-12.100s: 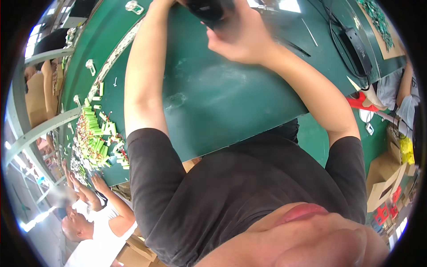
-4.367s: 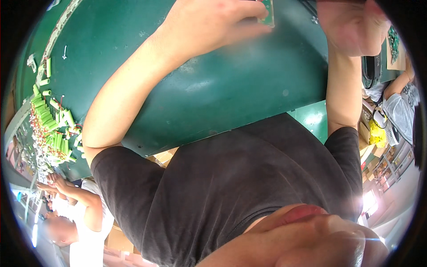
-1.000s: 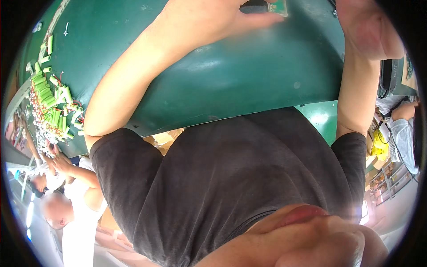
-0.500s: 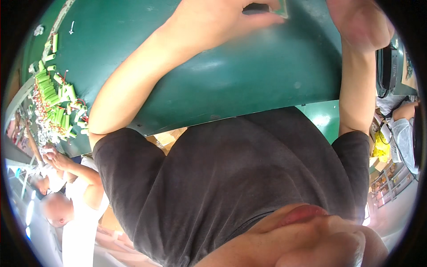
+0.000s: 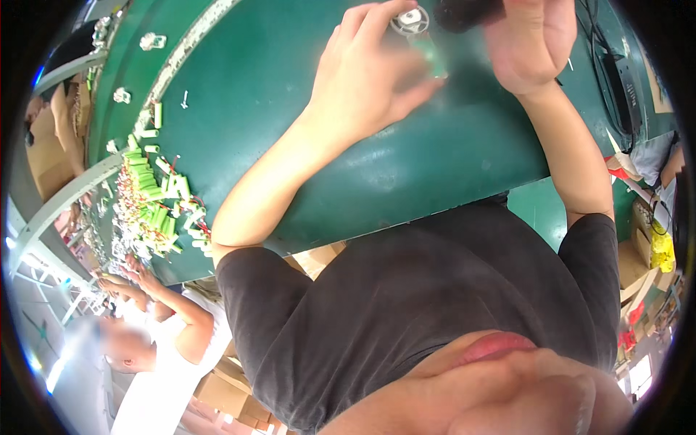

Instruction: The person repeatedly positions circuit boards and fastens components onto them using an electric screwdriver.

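My left hand [image 5: 366,76] is over the green table, its thumb and fingers closed around a small clear-and-green part [image 5: 433,58] with a round, pale, spoked disc [image 5: 410,20] at its far end. Motion smears the part and the fingertips, so its exact kind is unclear. Just to the right, my right hand [image 5: 533,47] is at the upper edge of the view, with its fingers partly cut off. A dark rounded object [image 5: 467,13] lies against that hand, apparently in its grip. The object's far end is out of view.
Green cylindrical cells [image 5: 152,192] with red wires lie heaped at the table's left. Beyond a pale rail, small clear parts [image 5: 152,41] rest on a green surface. A black box [image 5: 620,94] with cables is at right. A co-worker in white [image 5: 174,355] sits at left.
The view has shifted, and both hands appear lower and further into it. The disc on the left hand's part and the dark object by my right hand have come into sight.
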The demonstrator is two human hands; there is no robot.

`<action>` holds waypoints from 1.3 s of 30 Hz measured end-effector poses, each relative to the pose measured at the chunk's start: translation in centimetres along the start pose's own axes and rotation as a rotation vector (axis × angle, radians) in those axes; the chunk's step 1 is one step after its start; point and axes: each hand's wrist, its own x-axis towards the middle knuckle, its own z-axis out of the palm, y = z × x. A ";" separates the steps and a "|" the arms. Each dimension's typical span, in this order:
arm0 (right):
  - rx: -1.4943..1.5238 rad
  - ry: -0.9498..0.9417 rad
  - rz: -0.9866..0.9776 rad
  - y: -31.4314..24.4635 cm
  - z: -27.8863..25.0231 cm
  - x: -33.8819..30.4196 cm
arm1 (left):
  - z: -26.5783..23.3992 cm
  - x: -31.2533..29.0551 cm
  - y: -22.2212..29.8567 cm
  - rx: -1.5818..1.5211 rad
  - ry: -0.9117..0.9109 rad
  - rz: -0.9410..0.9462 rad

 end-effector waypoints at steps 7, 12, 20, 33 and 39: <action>-0.641 -0.222 0.165 -1.8 -2.0 -1.1 | -3.0 2.2 -4.9 0.272 0.077 -0.100; -0.758 -0.196 0.077 -2.1 -1.1 -0.6 | -8.0 4.7 -16.5 0.356 0.120 -0.231; -0.845 -0.234 0.113 -1.5 -2.8 -0.4 | -5.6 10.2 -21.6 0.486 0.210 -0.101; -0.879 -0.144 -0.052 -2.5 -1.5 -0.1 | -3.1 12.5 -16.3 0.297 0.182 0.080; -0.842 -0.145 -0.369 -6.9 -3.1 4.1 | 0.2 4.1 -6.0 0.213 -0.013 0.107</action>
